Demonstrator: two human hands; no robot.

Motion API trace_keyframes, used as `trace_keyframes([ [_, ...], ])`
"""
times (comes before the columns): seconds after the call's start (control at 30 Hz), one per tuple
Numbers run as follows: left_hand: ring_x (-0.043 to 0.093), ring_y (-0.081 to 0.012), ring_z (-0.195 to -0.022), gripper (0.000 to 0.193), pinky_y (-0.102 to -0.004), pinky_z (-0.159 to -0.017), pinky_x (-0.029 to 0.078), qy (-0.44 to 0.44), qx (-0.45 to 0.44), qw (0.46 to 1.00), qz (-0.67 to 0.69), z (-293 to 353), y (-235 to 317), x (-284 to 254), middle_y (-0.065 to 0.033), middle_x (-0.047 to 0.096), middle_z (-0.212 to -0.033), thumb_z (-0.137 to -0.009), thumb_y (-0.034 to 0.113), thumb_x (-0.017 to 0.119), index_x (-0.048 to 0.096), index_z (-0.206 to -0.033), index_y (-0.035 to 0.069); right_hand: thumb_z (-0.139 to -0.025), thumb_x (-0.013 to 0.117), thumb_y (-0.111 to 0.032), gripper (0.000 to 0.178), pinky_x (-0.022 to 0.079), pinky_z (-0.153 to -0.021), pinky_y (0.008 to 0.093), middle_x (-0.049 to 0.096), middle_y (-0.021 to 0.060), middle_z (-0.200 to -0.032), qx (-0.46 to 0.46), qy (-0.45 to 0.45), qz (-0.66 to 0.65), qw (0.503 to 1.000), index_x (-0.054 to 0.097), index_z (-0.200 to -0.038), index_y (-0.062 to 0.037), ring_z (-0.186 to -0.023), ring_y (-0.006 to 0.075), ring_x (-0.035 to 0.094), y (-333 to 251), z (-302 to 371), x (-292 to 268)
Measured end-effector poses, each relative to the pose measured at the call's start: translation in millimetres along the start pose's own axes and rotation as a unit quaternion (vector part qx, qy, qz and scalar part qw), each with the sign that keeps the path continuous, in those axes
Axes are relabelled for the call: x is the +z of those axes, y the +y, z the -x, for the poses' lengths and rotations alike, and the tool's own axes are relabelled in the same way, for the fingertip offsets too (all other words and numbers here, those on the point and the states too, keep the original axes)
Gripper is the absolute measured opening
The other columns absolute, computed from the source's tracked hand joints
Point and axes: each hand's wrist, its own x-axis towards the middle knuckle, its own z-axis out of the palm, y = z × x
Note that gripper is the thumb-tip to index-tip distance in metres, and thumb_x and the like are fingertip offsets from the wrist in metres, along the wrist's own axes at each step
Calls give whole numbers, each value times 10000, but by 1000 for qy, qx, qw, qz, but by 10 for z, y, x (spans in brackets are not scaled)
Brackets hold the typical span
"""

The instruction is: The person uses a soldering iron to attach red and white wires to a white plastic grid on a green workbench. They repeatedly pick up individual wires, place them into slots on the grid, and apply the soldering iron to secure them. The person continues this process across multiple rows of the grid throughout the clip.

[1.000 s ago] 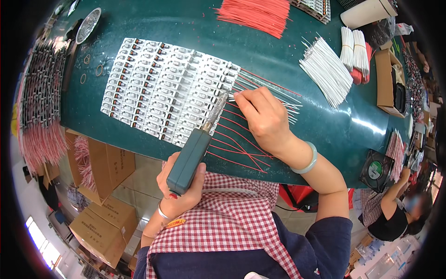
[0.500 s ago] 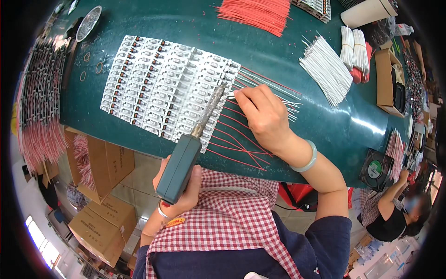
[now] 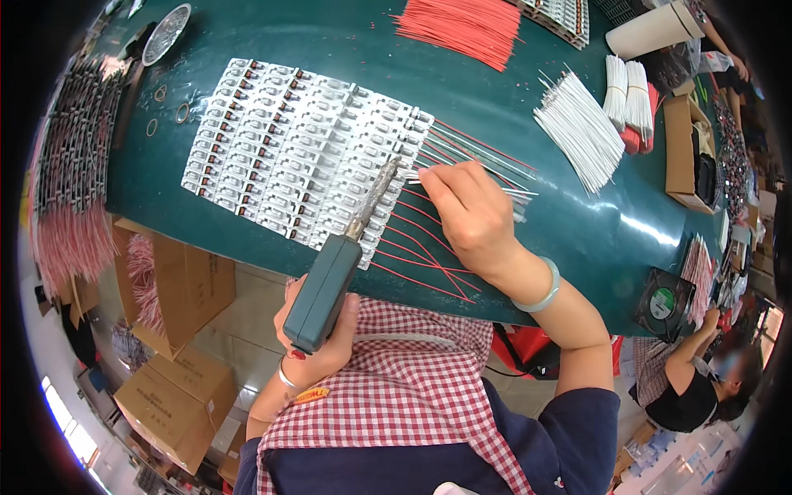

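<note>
My left hand is wrapped round the dark green handle of a soldering iron. Its metal barrel slants up over the right part of a panel of small white parts, with the tip close to the right edge. My right hand pinches the end of a thin white wire beside that tip; the fingers hide part of it. Red wires run out from the panel's right edge below the hand, and more red and white wires stick out above and behind it.
A pile of red wires lies at the back, with loose white wires and white bundles to the right. A small fan stands at the table's right edge. Cardboard boxes sit lower left; another person works at far right.
The whole view has shifted slightly. Both hands keep almost the same place at the panel's right edge, the iron tip and the white wire still close together.
</note>
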Motion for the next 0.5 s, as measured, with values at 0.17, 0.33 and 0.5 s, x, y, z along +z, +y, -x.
trace_keyframes([
  [0.17,691,-257,-761,270,-329,-706,535,-3,71,997,-30,-96,110,-21,-157,698,-966,-808,25,754,685,-1056,-54,-722,665,-37,289,525,-614,314,645,97,-903,-19,-12,17,1000,682,-996,54,-798,227,610,39,40,51],
  [0.33,687,-183,-745,316,-278,-675,535,-9,61,998,-14,-111,174,-16,-130,702,-966,-809,5,754,660,-1103,-62,-714,661,-39,300,529,-619,314,645,99,-901,-19,-19,20,999,683,-997,56,-800,227,608,29,41,29],
  [0.5,683,-171,-733,290,-271,-673,534,-8,68,998,-11,-140,226,-15,-115,702,-936,-801,-8,759,651,-1067,-52,-696,664,31,318,520,-576,332,660,112,-894,-12,-11,9,1000,665,-1013,52,-750,248,625,4,23,29],
])
